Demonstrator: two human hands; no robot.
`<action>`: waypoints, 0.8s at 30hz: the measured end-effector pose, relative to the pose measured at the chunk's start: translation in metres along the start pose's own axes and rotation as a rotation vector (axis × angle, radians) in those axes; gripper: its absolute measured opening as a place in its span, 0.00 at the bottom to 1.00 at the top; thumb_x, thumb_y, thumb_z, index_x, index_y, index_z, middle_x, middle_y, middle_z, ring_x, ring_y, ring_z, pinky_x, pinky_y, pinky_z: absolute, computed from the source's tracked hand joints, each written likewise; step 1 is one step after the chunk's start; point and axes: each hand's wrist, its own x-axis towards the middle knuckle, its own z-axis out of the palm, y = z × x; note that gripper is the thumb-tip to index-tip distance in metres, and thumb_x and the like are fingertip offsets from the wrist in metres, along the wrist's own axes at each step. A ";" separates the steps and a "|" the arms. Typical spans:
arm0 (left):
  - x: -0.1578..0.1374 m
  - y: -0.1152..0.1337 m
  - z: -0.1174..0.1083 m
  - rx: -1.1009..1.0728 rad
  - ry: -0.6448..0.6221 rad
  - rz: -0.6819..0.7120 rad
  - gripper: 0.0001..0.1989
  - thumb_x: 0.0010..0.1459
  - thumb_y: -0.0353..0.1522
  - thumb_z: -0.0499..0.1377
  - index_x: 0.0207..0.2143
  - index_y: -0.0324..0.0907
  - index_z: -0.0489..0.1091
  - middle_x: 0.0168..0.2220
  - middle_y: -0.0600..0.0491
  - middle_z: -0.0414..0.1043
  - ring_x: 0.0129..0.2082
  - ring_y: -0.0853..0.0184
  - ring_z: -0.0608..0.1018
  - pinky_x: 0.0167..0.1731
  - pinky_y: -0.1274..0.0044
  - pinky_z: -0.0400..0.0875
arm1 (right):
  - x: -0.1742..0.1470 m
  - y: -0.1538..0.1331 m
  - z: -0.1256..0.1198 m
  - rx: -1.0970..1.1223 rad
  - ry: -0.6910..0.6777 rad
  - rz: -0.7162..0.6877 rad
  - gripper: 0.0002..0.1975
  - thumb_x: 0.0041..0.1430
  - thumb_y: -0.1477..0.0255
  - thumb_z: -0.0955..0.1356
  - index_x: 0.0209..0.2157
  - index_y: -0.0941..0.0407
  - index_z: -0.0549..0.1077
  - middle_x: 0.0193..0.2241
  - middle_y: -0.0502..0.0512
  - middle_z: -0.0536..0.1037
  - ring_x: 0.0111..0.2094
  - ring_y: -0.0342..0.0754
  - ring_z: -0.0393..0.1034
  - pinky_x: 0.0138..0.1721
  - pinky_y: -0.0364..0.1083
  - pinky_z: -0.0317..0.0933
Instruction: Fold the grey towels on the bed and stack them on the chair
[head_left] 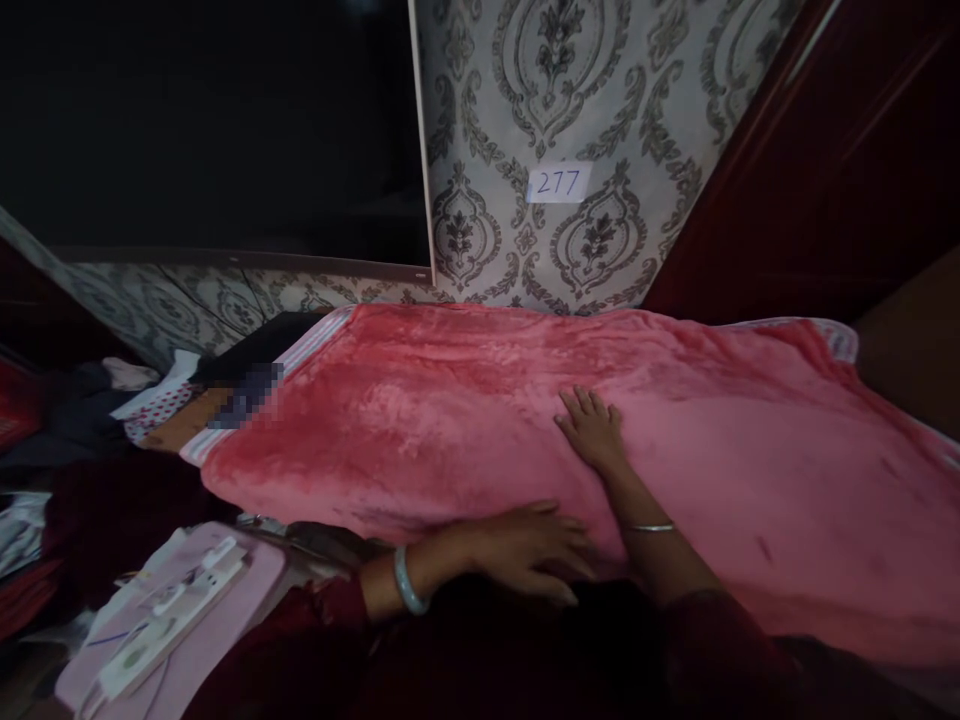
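A pink plush blanket (450,420) with a pale striped border lies spread across a long flat surface against the wall. My right hand (592,425) rests palm down near its middle, fingers spread on the fabric. Closer to my body, at the blanket's near edge, is my left hand (532,550), its fingers stretched out and holding nothing. A pale bangle (409,580) circles my left wrist, and a thin silver bangle (652,527) my right one. The blanket looks mostly smooth, with soft wrinkles toward the wall. What lies under it is hidden.
A white power strip (169,625) sits on a pink stool (251,575) at lower left. Piled dark clothes (120,530) lie beyond it. A large dark television (225,130) hangs above, and a dark red panel (817,170) stands at right. A paper marked 277 (559,183) is on the wall.
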 end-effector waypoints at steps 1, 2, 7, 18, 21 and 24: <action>-0.004 -0.001 -0.006 -0.055 0.055 0.006 0.21 0.68 0.43 0.54 0.60 0.49 0.69 0.61 0.50 0.71 0.64 0.62 0.69 0.68 0.64 0.55 | 0.000 0.000 -0.001 0.005 -0.007 0.002 0.29 0.72 0.58 0.54 0.70 0.49 0.58 0.72 0.57 0.52 0.71 0.60 0.44 0.64 0.67 0.47; -0.008 -0.007 -0.016 -0.070 0.152 -0.022 0.19 0.69 0.41 0.53 0.58 0.47 0.71 0.58 0.50 0.75 0.60 0.64 0.73 0.65 0.68 0.60 | 0.001 0.000 -0.003 0.010 -0.017 0.006 0.29 0.72 0.58 0.54 0.70 0.49 0.58 0.72 0.57 0.52 0.71 0.60 0.44 0.64 0.67 0.47; -0.023 -0.071 -0.088 0.319 0.550 -0.574 0.22 0.68 0.35 0.51 0.60 0.39 0.69 0.63 0.40 0.68 0.64 0.55 0.69 0.65 0.60 0.60 | 0.007 -0.021 -0.022 0.060 -0.058 0.046 0.28 0.73 0.60 0.56 0.70 0.51 0.57 0.72 0.60 0.51 0.71 0.61 0.44 0.64 0.69 0.45; -0.021 -0.133 -0.095 0.692 0.370 -0.968 0.31 0.70 0.44 0.44 0.71 0.44 0.53 0.73 0.43 0.47 0.73 0.51 0.50 0.67 0.50 0.47 | 0.026 -0.061 -0.022 0.118 -0.092 -0.298 0.29 0.72 0.56 0.57 0.71 0.46 0.55 0.72 0.54 0.51 0.71 0.57 0.43 0.68 0.65 0.40; -0.021 -0.137 -0.098 0.703 0.362 -0.965 0.31 0.70 0.44 0.43 0.71 0.45 0.53 0.73 0.43 0.47 0.73 0.50 0.51 0.67 0.50 0.48 | 0.031 0.006 -0.027 0.030 -0.098 -0.032 0.28 0.72 0.58 0.55 0.70 0.48 0.57 0.72 0.56 0.52 0.71 0.58 0.46 0.67 0.65 0.42; -0.018 -0.138 -0.101 0.707 0.366 -0.957 0.31 0.70 0.44 0.43 0.71 0.45 0.53 0.73 0.43 0.48 0.72 0.49 0.51 0.66 0.50 0.50 | 0.009 0.093 -0.033 -0.052 -0.085 0.261 0.29 0.72 0.60 0.53 0.70 0.50 0.58 0.72 0.57 0.51 0.71 0.59 0.45 0.65 0.66 0.46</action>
